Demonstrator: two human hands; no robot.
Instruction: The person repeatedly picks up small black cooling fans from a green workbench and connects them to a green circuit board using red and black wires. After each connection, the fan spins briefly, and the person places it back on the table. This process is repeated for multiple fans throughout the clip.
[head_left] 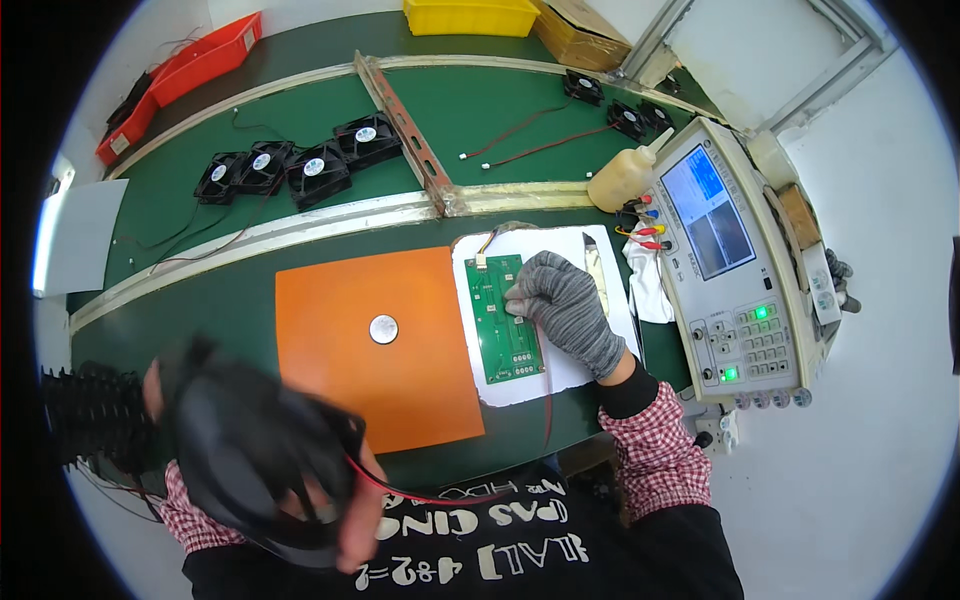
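Observation:
My left hand (362, 515) grips a large black cooling fan (255, 450), blurred by motion, at the lower left. Red and black wires (420, 497) trail from the fan toward the right. My right hand (562, 305), in a grey striped knit glove, is closed in a pinch over the green circuit board (500, 345). A thin red wire (548, 410) hangs down from under this hand; its end is hidden by the fingers. The board lies on a white pad (570, 385), with a white connector (481, 262) and cable at its far end.
An orange mat (420, 400) with a round silvery disc (383, 329) lies left of the board. A test instrument (745, 300) and a bottle (622, 178) stand right. Several fans (320, 175) lie beyond a metal rail (410, 135). Red bins (205, 60) stand far left.

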